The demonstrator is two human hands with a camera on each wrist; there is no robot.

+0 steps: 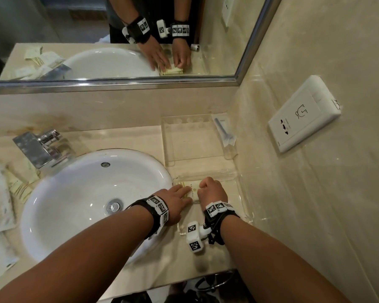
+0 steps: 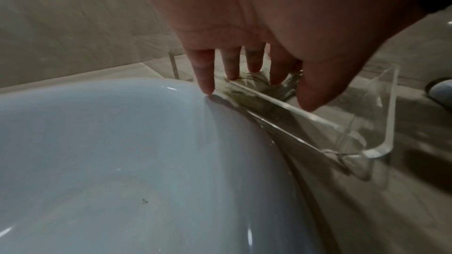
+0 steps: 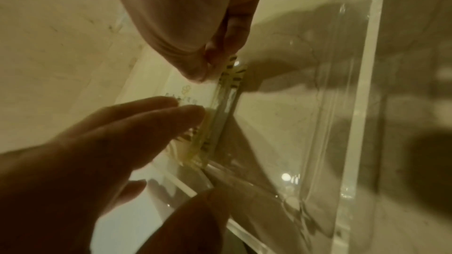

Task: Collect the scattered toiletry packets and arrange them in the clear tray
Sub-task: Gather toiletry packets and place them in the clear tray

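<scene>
A clear tray [image 1: 242,193] sits on the counter right of the sink. In it lies a small stack of cream toiletry packets [image 1: 193,190] with green print. My left hand [image 1: 183,190] lies flat on the stack, its fingers [image 2: 232,65] straight and pressing down; the little finger touches the sink rim. My right hand [image 1: 206,184] is curled, its thumb and fingers [image 3: 195,70] pinching the stack's edge [image 3: 229,76]. The tray's wall [image 2: 293,111] stands against the basin. More packets [image 1: 2,193] lie scattered left of the sink.
The white sink [image 1: 74,193] fills the middle, with a chrome faucet [image 1: 42,147] behind it. A second clear tray [image 1: 169,141] stands farther back, a wrapped item [image 1: 224,132] on its right edge. A wall socket [image 1: 302,114] is on the right wall, a mirror above.
</scene>
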